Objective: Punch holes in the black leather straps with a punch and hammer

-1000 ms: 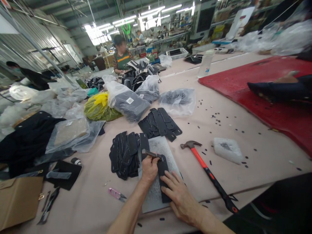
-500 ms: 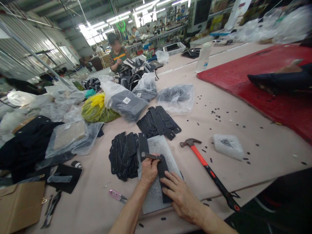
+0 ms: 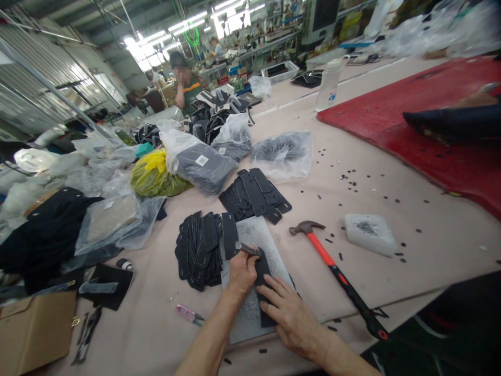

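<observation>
My left hand (image 3: 241, 274) is closed around a metal hole punch (image 3: 248, 249), held tilted near the upper end of a black strip (image 3: 263, 261). I cannot tell whether the punch tip touches the strip. Lying flat with its fingers stretched, my right hand (image 3: 287, 310) presses on that strip. Beneath both is a speckled pale board (image 3: 245, 321). Black slotted strips form a fanned pile (image 3: 199, 250) to the left, and a second pile (image 3: 254, 196) sits behind the board. A claw hammer (image 3: 324, 250) with a red and black handle lies to the right.
A white block (image 3: 370, 234) stands beyond the hammer, with small black offcuts scattered around. Pink thread snips (image 3: 188, 314) lie at the left. Farther back are plastic-wrapped bundles (image 3: 199, 159), a yellow bag (image 3: 158, 175) and a red mat (image 3: 391, 120). Another person (image 3: 188, 83) stands behind.
The punch in my left hand has turned a little, its free end shifting right. My right hand stays on the strip. The person behind has raised a hand towards the head.
</observation>
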{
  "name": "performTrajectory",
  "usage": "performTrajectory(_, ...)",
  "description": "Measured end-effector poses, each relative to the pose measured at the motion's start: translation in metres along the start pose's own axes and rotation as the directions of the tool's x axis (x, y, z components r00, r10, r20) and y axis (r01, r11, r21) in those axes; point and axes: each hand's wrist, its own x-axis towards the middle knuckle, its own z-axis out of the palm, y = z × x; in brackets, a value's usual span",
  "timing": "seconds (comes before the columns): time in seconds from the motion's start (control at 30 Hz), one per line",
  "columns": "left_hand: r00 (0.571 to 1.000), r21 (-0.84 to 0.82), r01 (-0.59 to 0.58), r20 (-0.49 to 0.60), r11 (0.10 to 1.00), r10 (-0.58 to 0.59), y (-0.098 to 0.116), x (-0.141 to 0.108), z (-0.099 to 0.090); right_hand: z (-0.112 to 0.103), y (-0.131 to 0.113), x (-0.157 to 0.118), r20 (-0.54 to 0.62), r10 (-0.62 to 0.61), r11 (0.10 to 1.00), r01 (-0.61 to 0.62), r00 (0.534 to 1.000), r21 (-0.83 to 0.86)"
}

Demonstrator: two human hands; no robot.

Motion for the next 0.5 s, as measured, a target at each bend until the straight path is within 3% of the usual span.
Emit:
performTrajectory(0.17, 0.998, 0.119, -0.060, -0.002, 0.991, 0.060, -0.003, -0.001, 0.005, -0.022, -0.007, -0.006, 0.089, -0.005, 0.997, -0.002, 0.996, 0.075)
performTrajectory(0.23, 0.998, 0.125, -0.064, -0.004, 0.990, 0.065, -0.003, -0.001, 0.007, -0.033, 0.000, -0.013, 0.029, 0.006, 0.999, -0.008, 1.000, 0.048)
performTrajectory(0.27, 0.998, 0.123, -0.061, -0.001, 0.991, 0.061, -0.003, -0.002, 0.007, -0.037, 0.008, -0.018, -0.058, 0.059, 0.998, -0.058, 0.997, 0.006)
performTrajectory(0.33, 0.999, 0.113, -0.046, 0.003, 0.993, 0.046, -0.004, -0.002, 0.008, -0.046, 0.028, -0.030, -0.301, 0.231, 0.957, -0.272, 0.925, -0.103)
performTrajectory(0.4, 1.000, 0.108, -0.027, 0.005, 0.994, 0.026, -0.004, -0.003, 0.009, -0.053, 0.051, -0.042, -0.456, 0.403, 0.830, -0.527, 0.793, -0.183)
performTrajectory(0.5, 1.000, 0.132, -0.011, -0.001, 0.991, 0.012, -0.003, -0.003, 0.008, -0.059, 0.077, -0.056, -0.406, 0.613, 0.639, -0.727, 0.678, -0.250)
